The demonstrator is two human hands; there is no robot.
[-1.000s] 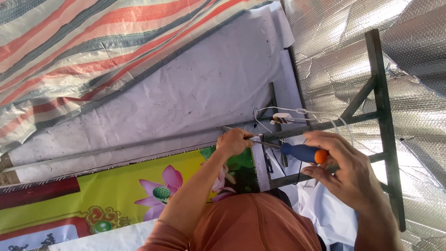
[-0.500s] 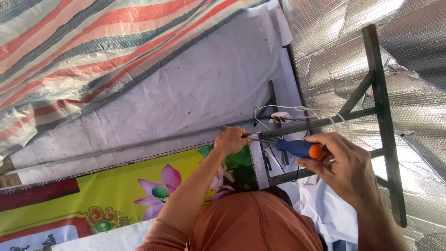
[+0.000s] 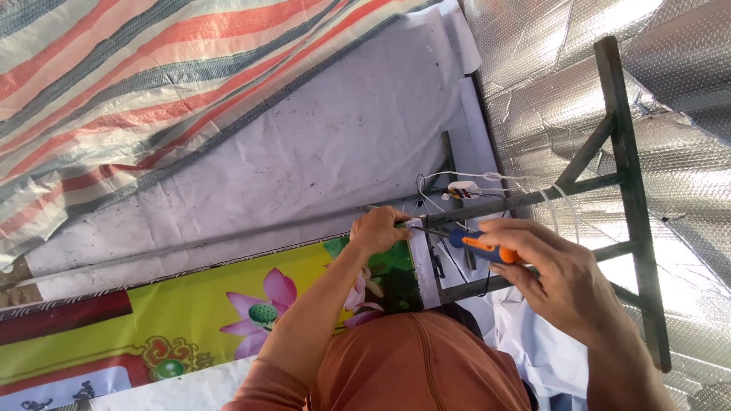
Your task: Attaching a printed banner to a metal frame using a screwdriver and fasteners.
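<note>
Head view is filled by a grey sheet [image 3: 320,160], with a striped tarpaulin [image 3: 114,84] above it and silvery foil [image 3: 670,99] right of it behind a dark metal frame [image 3: 628,198]. A blue-and-orange screwdriver [image 3: 480,247] is gripped by the right hand [image 3: 560,278], just right of the frame's crossbar. The left hand [image 3: 381,228] is closed at the tip; what it pinches cannot be made out. A yellow banner with pink lotus flowers [image 3: 190,320] is seen below the sheet, cut off by an orange cap [image 3: 419,365].

Blue-and-orange-handled screwdriver [image 3: 476,245], lying nearly level, thin shaft tip against the dark metal bar [image 3: 487,204].
</note>
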